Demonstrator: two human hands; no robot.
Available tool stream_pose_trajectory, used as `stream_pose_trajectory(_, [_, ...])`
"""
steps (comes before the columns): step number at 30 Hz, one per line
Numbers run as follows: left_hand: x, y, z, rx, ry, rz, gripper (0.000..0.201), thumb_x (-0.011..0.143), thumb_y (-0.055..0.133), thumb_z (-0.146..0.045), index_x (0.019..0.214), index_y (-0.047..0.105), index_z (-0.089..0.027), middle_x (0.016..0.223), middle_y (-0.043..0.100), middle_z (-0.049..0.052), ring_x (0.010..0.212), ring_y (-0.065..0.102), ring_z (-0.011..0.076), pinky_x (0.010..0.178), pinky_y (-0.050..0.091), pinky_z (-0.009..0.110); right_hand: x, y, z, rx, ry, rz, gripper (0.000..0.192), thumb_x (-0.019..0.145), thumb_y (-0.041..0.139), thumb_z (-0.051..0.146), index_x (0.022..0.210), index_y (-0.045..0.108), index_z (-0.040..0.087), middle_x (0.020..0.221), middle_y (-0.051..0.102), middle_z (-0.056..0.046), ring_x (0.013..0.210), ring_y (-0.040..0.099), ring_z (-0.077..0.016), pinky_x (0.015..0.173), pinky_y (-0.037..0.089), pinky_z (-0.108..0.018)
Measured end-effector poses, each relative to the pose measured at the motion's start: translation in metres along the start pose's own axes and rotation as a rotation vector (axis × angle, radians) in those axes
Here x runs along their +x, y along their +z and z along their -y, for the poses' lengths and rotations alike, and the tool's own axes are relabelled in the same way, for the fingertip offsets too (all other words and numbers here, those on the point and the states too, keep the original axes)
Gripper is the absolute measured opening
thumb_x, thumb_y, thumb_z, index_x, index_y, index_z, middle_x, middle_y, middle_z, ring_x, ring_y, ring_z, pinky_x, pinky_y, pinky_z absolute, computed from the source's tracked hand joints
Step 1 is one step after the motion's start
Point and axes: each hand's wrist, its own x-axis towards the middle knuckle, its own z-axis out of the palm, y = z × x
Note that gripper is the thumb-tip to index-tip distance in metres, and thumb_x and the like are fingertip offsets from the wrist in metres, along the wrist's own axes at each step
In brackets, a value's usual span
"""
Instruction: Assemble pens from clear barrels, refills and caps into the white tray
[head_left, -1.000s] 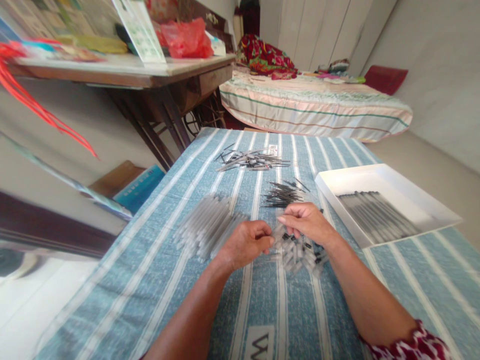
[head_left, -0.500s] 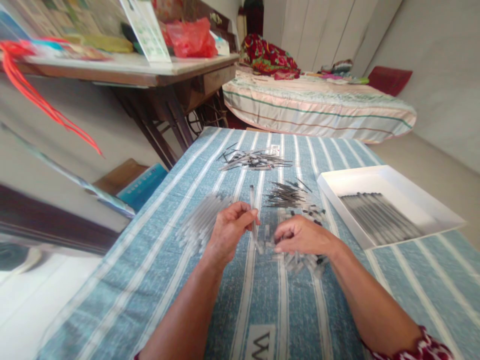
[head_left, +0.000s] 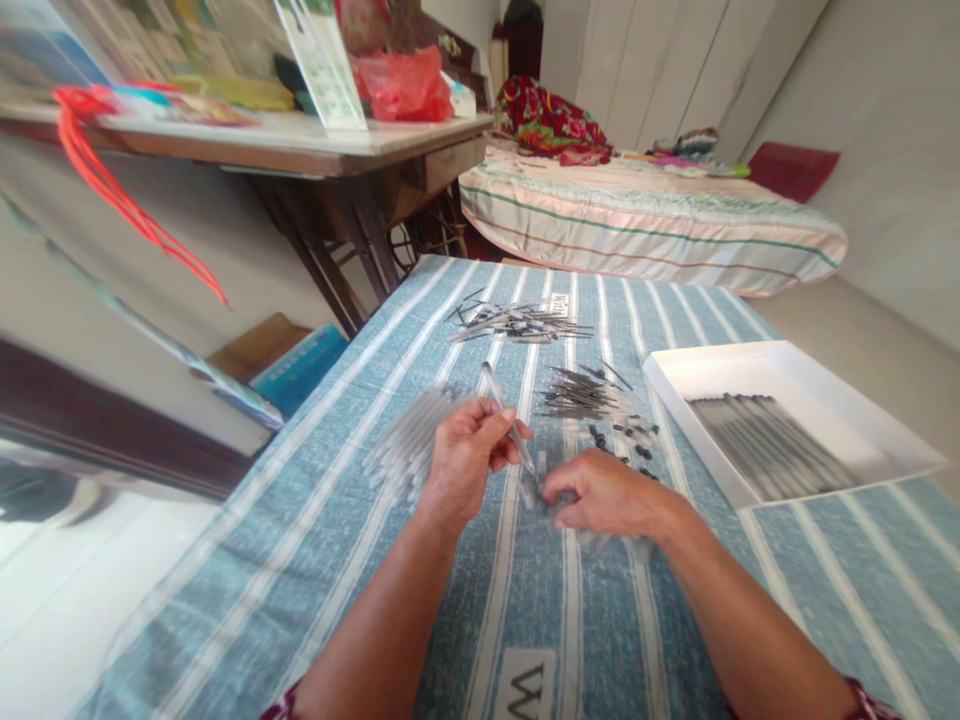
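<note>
The left hand (head_left: 466,455) holds a clear tube (head_left: 507,417) up off the desk (head_left: 360,560), its fingers clamped round the lower half so the tube tilts up and away, its lower end pointing down toward the right hand (head_left: 604,492). The right hand rests low on the cloth (head_left: 622,620), fingers curled together over a scatter of small caps (head_left: 626,440), apparently pinching one, though the piece itself is hidden under the fingertips. A pile of tubes (head_left: 409,445) lies just left of the left hand; thin dark refills (head_left: 574,392) lie beyond the caps, a second heap (head_left: 514,322) farther back, and a white tray (head_left: 787,420) with finished pens in a row sits well to the right. The step in hand looks like fitting a small piece to the tube's lower end. To do it well, the left hand should keep the grip near that end so the tube does not wobble, and hold it steady while the right hand brings the piece up. The piece should be taken singly and turned so its open side faces the tube, then lined up along the tube's axis before any push; pressing at an angle would likely make it slip or skip off into the scatter.
</note>
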Motion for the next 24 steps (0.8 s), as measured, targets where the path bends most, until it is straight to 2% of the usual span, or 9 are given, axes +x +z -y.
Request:
stream_pose_trajectory(3, [-0.0014, -0.0004, -0.0014, -0.044, -0.012, 0.017, 0.024, 0.069, 0.068, -0.029, 0.069, 0.049, -0.016, 0.064, 0.068, 0.001, 0.039, 0.051, 0.0054, 0.037, 0.03, 0.016, -0.0015, -0.007, -0.0046, 0.213, -0.027, -0.036, 0.006, 0.069, 0.065, 0.024, 0.07, 0.065, 0.018, 0.055, 0.047, 0.006, 0.053, 0.042, -0.0082, 0.05, 0.029, -0.019])
stream_pose_trajectory(7, [-0.0038, 0.0, -0.0034, -0.071, -0.008, 0.053, 0.019, 0.069, 0.069, -0.026, 0.073, 0.055, -0.015, 0.063, 0.067, 0.0, 0.039, 0.052, 0.0055, 0.039, 0.032, 0.016, -0.0013, -0.009, -0.005, 0.335, -0.09, -0.134, 0.012, 0.068, 0.068, 0.025, 0.067, 0.061, 0.016, 0.064, 0.051, 0.004, 0.06, 0.047, -0.0093, 0.057, 0.035, -0.02])
stream_pose_trajectory(12, [-0.0051, 0.001, -0.0056, -0.078, 0.012, 0.07, 0.017, 0.068, 0.07, -0.024, 0.075, 0.058, -0.014, 0.064, 0.068, 0.0, 0.04, 0.053, 0.0064, 0.038, 0.033, 0.017, -0.0006, -0.002, -0.0043, 0.522, 0.055, -0.19, 0.016, 0.067, 0.067, 0.025, 0.066, 0.054, 0.017, 0.055, 0.046, 0.007, 0.051, 0.041, -0.0072, 0.048, 0.031, -0.018])
stream_pose_trajectory(24, [-0.0062, 0.0031, -0.0031, 0.01, 0.061, 0.092, 0.016, 0.067, 0.071, -0.026, 0.068, 0.06, -0.013, 0.056, 0.064, 0.001, 0.042, 0.053, 0.008, 0.041, 0.037, 0.019, 0.0017, 0.0001, 0.0014, 0.539, 0.05, -0.272, 0.018, 0.067, 0.068, 0.025, 0.063, 0.051, 0.017, 0.053, 0.045, 0.007, 0.049, 0.039, -0.0065, 0.046, 0.03, -0.018])
